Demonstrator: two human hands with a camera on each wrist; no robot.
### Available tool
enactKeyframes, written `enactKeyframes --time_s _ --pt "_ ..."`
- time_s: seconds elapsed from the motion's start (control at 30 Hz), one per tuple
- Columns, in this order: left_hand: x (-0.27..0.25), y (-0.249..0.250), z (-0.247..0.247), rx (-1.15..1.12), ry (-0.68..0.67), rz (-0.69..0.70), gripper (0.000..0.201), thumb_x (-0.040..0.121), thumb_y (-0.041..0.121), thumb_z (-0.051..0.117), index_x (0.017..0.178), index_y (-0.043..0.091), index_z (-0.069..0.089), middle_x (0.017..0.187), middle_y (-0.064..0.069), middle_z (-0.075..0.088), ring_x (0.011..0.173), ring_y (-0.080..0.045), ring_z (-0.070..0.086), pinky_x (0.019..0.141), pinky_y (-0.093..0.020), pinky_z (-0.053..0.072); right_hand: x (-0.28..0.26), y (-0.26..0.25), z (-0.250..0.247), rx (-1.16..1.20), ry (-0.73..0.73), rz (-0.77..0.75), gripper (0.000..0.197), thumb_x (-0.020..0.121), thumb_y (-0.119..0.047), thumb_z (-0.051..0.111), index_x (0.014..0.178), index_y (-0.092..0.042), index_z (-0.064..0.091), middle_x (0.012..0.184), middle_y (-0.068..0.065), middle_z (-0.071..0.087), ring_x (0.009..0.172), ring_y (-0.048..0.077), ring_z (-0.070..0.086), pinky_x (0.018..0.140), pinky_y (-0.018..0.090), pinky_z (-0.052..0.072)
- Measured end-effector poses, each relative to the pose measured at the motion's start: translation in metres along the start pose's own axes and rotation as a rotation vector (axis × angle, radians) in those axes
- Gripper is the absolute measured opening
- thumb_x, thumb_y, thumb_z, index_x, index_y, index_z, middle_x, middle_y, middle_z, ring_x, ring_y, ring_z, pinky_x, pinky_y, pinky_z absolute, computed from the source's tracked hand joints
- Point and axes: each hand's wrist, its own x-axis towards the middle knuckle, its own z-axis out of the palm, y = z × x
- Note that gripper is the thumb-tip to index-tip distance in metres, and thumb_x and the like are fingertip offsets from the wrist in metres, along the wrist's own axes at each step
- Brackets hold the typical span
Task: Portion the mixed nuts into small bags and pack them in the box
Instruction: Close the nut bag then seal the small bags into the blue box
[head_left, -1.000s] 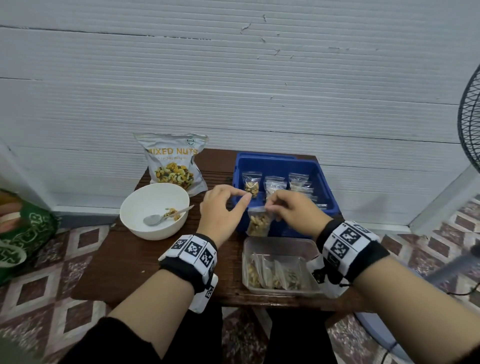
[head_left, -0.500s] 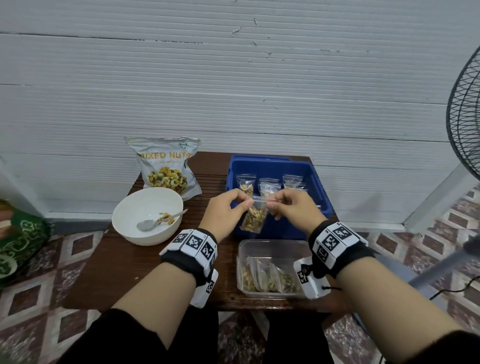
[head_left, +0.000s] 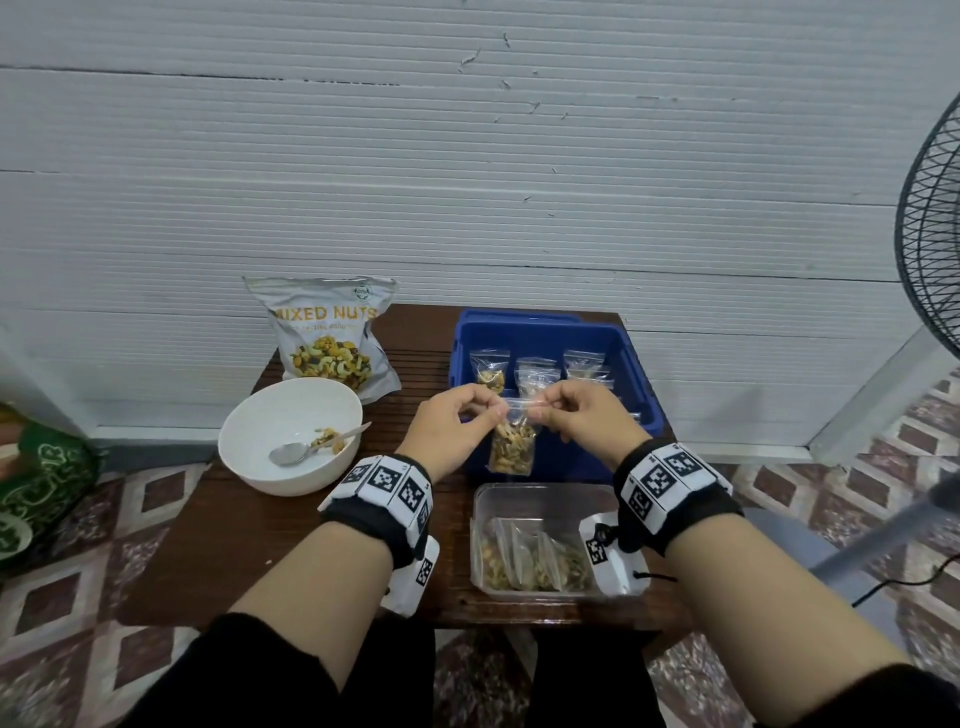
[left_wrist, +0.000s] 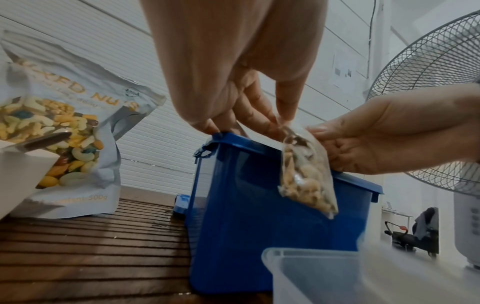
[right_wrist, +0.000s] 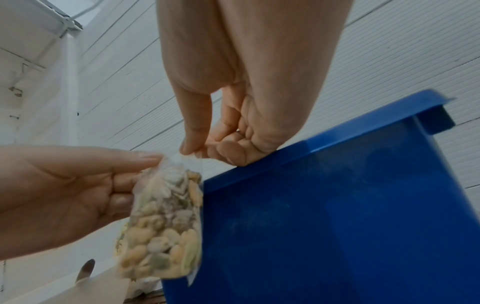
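Observation:
A small clear bag of nuts (head_left: 511, 441) (left_wrist: 306, 174) (right_wrist: 163, 222) hangs in the air in front of the blue box (head_left: 631, 364) (left_wrist: 259, 205) (right_wrist: 337, 205). My left hand (head_left: 457, 426) (left_wrist: 233, 92) pinches the bag's top left corner. My right hand (head_left: 582, 415) (right_wrist: 228, 133) pinches its top right corner. Several filled bags (head_left: 535, 371) stand inside the blue box. The mixed nuts pouch (head_left: 327, 338) (left_wrist: 64, 133) stands at the back left. A white bowl (head_left: 244, 457) holds a spoon (head_left: 301, 449) and a few nuts.
A clear plastic tub (head_left: 540, 496) (left_wrist: 324, 273) with several bags in it sits at the table's near edge, below my hands. A standing fan (head_left: 930, 234) (left_wrist: 428, 113) is at the right. The brown slatted table (head_left: 249, 540) stands against a white wall.
Both hands have lifted the bag up off the tub's level and drawn it slightly toward me; the left hand has come in and taken hold of the bag's top.

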Motion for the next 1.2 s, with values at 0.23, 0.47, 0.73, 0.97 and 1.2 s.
enactKeyframes --time_s 0.23,0.47,0.73,0.97,1.2 --pt "0.004 -0.003 0.001 0.021 0.022 0.0 0.003 0.089 0.023 0.065 0.086 0.022 0.066 0.091 0.005 0.068 0.091 -0.011 0.062 0.084 -0.02 0.045 0.0 0.002 -0.001 -0.013 0.01 -0.006 0.011 0.084 -0.016 0.07 0.077 -0.018 0.063 0.069 -0.002 0.062 0.052 0.002 0.047 0.05 0.013 0.04" --pt "0.004 0.0 0.001 0.032 -0.003 0.025 0.007 0.088 0.025 0.067 0.091 0.019 0.069 0.09 0.008 0.068 0.083 -0.002 0.06 0.074 -0.009 0.043 0.001 0.003 -0.002 -0.024 -0.012 -0.018 0.015 0.085 -0.016 0.07 0.074 -0.019 0.061 0.061 -0.006 0.054 0.051 0.005 0.044 0.05 0.015 0.038" --pt "0.0 0.004 0.004 0.086 0.001 0.056 0.003 0.087 0.023 0.068 0.089 0.022 0.07 0.087 0.015 0.066 0.083 0.008 0.058 0.073 -0.002 0.04 -0.001 0.002 -0.001 -0.045 -0.036 -0.085 0.007 0.084 -0.016 0.071 0.078 -0.019 0.068 0.081 0.01 0.071 0.083 0.027 0.067 0.08 0.034 0.054" --pt "-0.004 0.006 -0.003 0.076 0.064 0.019 0.005 0.085 0.022 0.07 0.089 0.019 0.071 0.085 0.014 0.068 0.084 0.003 0.062 0.072 -0.004 0.043 -0.004 -0.004 0.0 -0.051 -0.035 -0.081 0.008 0.087 -0.014 0.067 0.081 -0.018 0.065 0.083 0.007 0.069 0.079 0.017 0.065 0.079 0.028 0.052" --pt "-0.002 0.011 -0.006 0.015 0.053 0.039 0.003 0.085 0.024 0.07 0.087 0.021 0.07 0.088 0.011 0.07 0.084 0.003 0.063 0.077 -0.011 0.047 -0.004 -0.025 -0.011 -0.185 -0.081 -0.121 0.012 0.086 -0.016 0.068 0.075 -0.019 0.064 0.073 -0.003 0.065 0.067 0.007 0.059 0.067 0.02 0.048"
